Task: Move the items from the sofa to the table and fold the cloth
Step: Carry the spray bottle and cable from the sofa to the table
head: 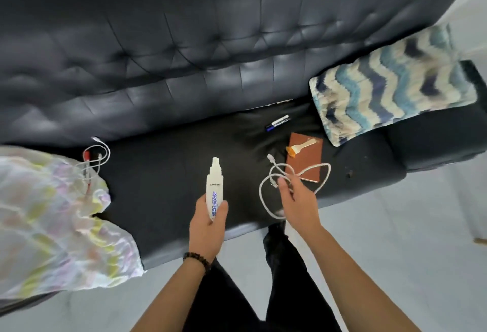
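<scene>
My left hand (208, 226) grips the lower part of a white spray bottle (215, 184) with blue lettering, held over the black sofa seat (168, 173). My right hand (297, 200) holds a looped white cable (266, 200) just above the seat's front edge. A brown notebook (307, 159) with a small brush (301, 147) on it lies behind that hand. Two markers (278, 122) lie near the backrest. A pale pastel cloth (52, 221) drapes over the seat's left end, with a second white cable (96, 157) at its upper edge.
A wavy blue-and-white patterned cushion (392, 86) leans at the sofa's right end. The tufted black backrest (210, 41) fills the top of the view. Light floor (395, 239) lies in front, and my dark trouser legs (279, 265) stand close to the seat.
</scene>
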{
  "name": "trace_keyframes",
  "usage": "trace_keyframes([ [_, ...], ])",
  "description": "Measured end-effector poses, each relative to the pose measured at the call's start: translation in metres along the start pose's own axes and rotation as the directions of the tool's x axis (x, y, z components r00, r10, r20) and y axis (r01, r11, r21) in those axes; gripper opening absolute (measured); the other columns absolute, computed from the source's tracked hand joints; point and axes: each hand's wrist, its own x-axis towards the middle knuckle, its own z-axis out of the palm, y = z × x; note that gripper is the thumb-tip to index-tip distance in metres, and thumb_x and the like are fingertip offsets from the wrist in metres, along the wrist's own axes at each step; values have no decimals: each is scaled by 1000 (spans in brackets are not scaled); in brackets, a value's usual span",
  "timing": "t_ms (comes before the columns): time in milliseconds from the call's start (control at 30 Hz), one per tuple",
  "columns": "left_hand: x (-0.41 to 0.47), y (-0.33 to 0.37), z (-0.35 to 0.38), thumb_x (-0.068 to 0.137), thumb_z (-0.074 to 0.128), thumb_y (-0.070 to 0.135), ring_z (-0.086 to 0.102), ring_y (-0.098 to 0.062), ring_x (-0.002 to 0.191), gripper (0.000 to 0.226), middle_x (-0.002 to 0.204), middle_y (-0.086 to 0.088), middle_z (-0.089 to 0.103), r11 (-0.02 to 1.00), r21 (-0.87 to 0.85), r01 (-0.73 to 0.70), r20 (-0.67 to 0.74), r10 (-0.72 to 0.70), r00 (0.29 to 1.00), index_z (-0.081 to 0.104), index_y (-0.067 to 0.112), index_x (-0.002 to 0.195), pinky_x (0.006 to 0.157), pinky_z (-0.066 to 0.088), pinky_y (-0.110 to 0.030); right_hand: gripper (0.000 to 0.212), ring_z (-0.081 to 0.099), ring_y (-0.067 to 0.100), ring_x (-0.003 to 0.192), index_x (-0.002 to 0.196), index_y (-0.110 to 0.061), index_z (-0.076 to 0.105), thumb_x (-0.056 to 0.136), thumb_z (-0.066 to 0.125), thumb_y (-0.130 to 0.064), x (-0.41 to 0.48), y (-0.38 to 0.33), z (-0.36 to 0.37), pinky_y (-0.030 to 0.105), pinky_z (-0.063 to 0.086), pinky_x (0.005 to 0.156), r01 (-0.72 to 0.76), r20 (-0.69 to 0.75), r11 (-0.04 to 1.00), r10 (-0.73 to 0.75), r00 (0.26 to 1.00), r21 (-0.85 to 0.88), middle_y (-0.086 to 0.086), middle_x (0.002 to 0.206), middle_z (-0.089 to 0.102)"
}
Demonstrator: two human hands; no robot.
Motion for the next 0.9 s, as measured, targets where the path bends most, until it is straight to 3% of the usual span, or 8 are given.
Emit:
trace_keyframes([
  [100,-40,43,-46,95,53,37,59,-11,84,28,100,16,56,974,85,-212,53,208,977,43,28,120,67,50,-25,18,56,7,71,98,-27,57,102,45,-40,-59,-39,-44,27,38,67,-22,-177,996,38,983,91,-15,75,58],
  [200,-76,75,-75,96,52,37,59,-12,78,27,96,14,57,922,93,-375,103,366,925,45,27,120,63,46,-22,21,57,7,72,97,-26,57,101,44,-42,-124,-59,-77,26,40,63,-56,-313,987,101,944,150,-8,78,62],
  [433,-161,135,-50,96,50,35,56,-11,67,28,96,1,61,821,2,-570,290,545,786,51,22,121,57,45,-19,20,56,14,66,98,-32,59,100,44,-44,-274,-30,-142,33,47,62,-85,-562,974,192,805,210,-4,71,60],
  [633,-275,137,38,86,53,48,61,-2,69,48,94,-1,62,676,-59,-734,612,606,508,54,15,121,57,48,-15,14,50,18,55,93,-33,62,98,51,-40,-406,61,-176,37,46,57,-75,-720,870,448,529,486,0,62,57],
  [733,-347,115,94,87,60,45,61,-4,71,38,91,3,63,593,-91,-800,743,576,342,55,20,116,58,50,-15,14,47,14,54,92,-31,61,99,51,-38,-475,125,-181,34,41,55,-135,-728,827,548,412,546,-2,58,53],
  [833,-416,82,149,88,64,25,62,1,77,32,93,3,63,543,-120,-831,805,543,239,53,17,116,60,51,-13,18,49,11,58,90,-30,60,98,49,-41,-539,187,-191,29,39,56,-197,-728,796,604,324,573,-6,58,51],
  [900,-462,58,186,85,64,32,64,-2,84,32,98,9,63,559,-130,-819,839,502,210,53,25,114,61,53,-16,19,50,11,58,89,-28,60,98,48,-41,-578,228,-202,29,40,56,-201,-727,764,646,234,614,-6,58,52],
])
